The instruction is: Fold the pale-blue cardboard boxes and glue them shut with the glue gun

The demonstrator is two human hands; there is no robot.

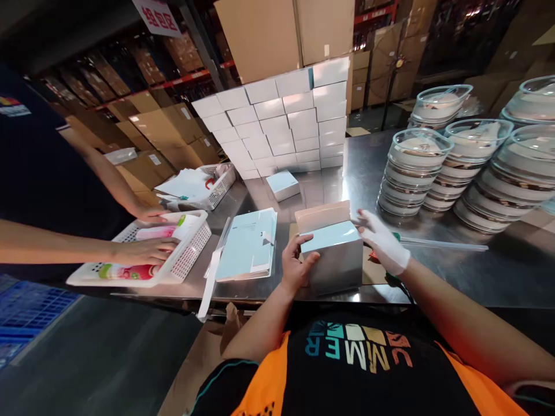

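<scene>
**Pale blue box held at the near edge of the steel table**

The pale blue box (333, 254) stands on the steel table (455, 254) right at its near edge, directly in front of the person, with a brown cardboard flap standing open behind its top. The left hand (297, 267) grips the box's left side, thumb hooked over the top edge and the other fingers curled against the side wall. The right hand (384, 242) lies against the box's upper right corner, fingers pressed together and stretched flat toward the lid; a small orange and green object shows under its palm, too hidden to name

Just left of the box lies a stack of flat pale blue cartons (248, 245) in a clear sleeve. Further left a white plastic basket (184, 263) holds pink and green packets, and a co-worker's two hands (145, 251) rest in it, fingers loosely spread over the contents. A clear rod (442, 245) lies on the steel to the right of the right hand

Beyond these a single small pale box (282, 185) sits alone in mid-table, and a second white basket (214, 188) with papers stands to its left. On the right, stacks of clear glass bowls (411, 173) are lined up. At the far side a wall of white boxes (281, 124) is piled in rows, with brown cardboard cartons (281, 32) behind
</scene>
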